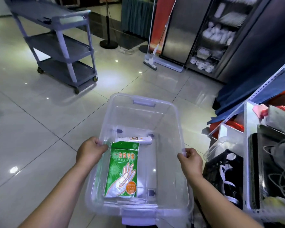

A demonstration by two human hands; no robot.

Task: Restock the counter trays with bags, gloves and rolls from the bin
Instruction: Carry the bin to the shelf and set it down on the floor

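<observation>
A clear plastic bin (174,112) is held in front of me above the tiled floor. My left hand (90,151) grips its left rim and my right hand (190,159) grips its right rim. Inside the bin lies a green pack of disposable gloves (123,170), flat on the bottom near the left wall. Just beyond the pack, a white roll (133,139) lies crosswise. The remaining floor of the bin shows through bare.
A grey three-tier cart (61,46) stands at the back left. A metal shelf (253,145) with white trays, black bags and cables is close on my right. A glass-door cabinet (215,35) and a floor squeegee (150,60) are ahead.
</observation>
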